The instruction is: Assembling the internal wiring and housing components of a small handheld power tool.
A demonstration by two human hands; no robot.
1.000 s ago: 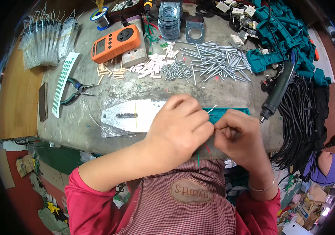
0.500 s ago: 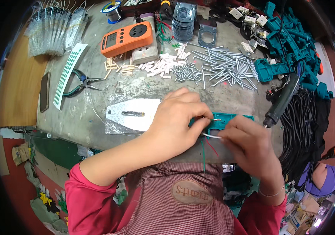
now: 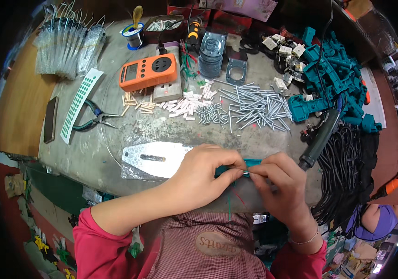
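Note:
My left hand [image 3: 208, 174] is closed in a pinch, its thumb and forefinger meeting over thin wires. The fingertips of my right hand [image 3: 280, 181] pinch the short visible piece of a white wire [image 3: 246, 172], right against my left fingertips. Beneath both hands lies a teal plastic housing [image 3: 253, 162], mostly covered by my fingers. A red wire [image 3: 240, 199] and a green wire [image 3: 229, 204] hang below my left hand toward the table's front edge. The wire ends between the fingertips are too small to make out.
A silvery flat plate [image 3: 178, 153] lies left of my hand. Beyond are long screws [image 3: 261, 104], small white pieces [image 3: 187, 104], an orange meter [image 3: 148, 73] and stacked metal plates [image 3: 211, 58]. Pliers [image 3: 97, 118] lie left; a dark-handled tool [image 3: 319, 139], black cables [image 3: 347, 172] and teal housings [image 3: 333, 74] are right.
My right hand has moved left with the white wire, bringing its fingertips against those of my left. The view has shifted, so the bench appears lower.

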